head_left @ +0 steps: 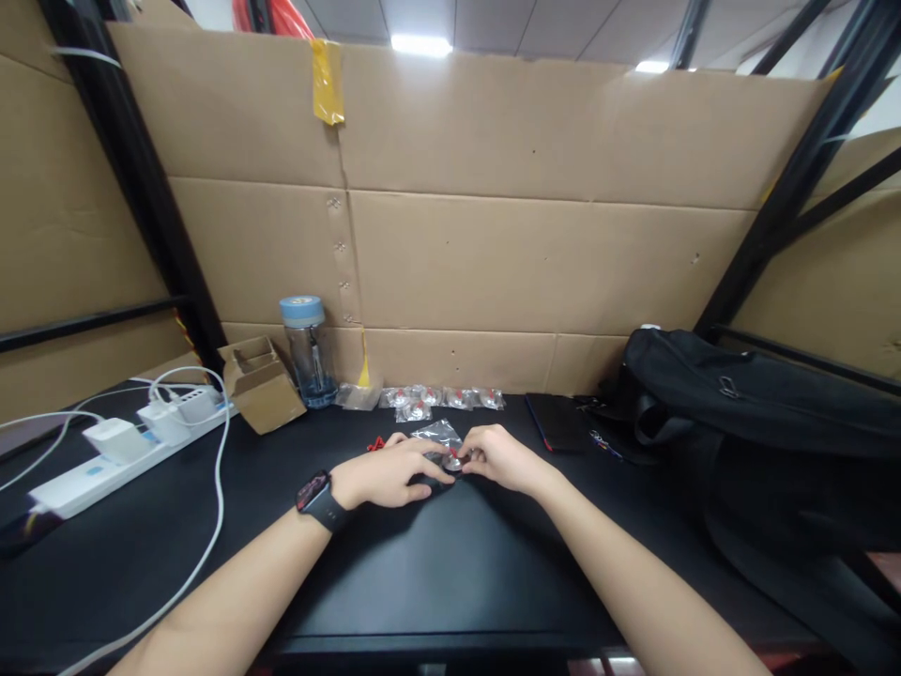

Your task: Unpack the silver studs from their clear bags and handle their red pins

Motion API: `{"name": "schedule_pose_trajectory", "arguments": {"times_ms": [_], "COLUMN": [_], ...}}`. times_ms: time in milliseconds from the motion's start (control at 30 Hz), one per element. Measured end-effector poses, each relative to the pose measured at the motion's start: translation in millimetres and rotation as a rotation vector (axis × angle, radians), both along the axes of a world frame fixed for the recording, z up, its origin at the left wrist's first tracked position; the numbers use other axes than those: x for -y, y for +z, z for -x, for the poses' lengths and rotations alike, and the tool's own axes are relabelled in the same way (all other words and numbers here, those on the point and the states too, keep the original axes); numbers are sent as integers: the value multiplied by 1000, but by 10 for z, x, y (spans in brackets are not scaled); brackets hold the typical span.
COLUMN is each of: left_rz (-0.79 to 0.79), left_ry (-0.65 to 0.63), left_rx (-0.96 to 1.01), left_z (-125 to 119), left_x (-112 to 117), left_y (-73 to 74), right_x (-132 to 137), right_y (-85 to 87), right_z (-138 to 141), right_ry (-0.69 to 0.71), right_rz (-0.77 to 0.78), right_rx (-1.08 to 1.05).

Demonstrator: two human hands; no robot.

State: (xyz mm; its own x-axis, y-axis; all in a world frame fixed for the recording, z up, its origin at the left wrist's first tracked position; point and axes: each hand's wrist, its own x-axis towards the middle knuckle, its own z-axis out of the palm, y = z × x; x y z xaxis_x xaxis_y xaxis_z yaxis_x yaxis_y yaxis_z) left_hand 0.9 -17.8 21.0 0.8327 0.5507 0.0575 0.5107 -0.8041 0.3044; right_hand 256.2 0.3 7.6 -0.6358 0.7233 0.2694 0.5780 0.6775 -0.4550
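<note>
Cardboard walls (450, 263) stand behind a black desk (436, 582). Near the desk's middle, short of its back edge, I have a small shiny piece (451, 463) between my hands. My left hand (398, 469) spreads its fingers, tips at the piece; my right hand (503, 458) bunches its fingers at the other side, though I cannot tell whether they pinch it. Clear bag (437, 432) just behind; small packets (459, 399) along the back edge.
</note>
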Motion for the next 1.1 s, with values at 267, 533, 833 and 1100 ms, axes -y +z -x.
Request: {"name": "schedule_pose_trajectory", "arguments": {"times_ms": [267, 533, 833, 1100], "left_rz": [-33, -112, -87, -219], "left_ry": [-5, 43, 32, 245], "left_rx": [-2, -73, 9, 202], "left_z": [-20, -6, 145, 20], "left_x": [36, 96, -1, -123], "left_y": [-47, -63, 51, -61], "right_x": [-54, -33, 3, -36], "right_y": [-64, -132, -16, 110], "right_z": [65, 266, 261, -136], "right_ry": [-184, -331, -128, -2], "right_rz": [-193, -413, -258, -128], "right_rx": [53, 207, 71, -27]}}
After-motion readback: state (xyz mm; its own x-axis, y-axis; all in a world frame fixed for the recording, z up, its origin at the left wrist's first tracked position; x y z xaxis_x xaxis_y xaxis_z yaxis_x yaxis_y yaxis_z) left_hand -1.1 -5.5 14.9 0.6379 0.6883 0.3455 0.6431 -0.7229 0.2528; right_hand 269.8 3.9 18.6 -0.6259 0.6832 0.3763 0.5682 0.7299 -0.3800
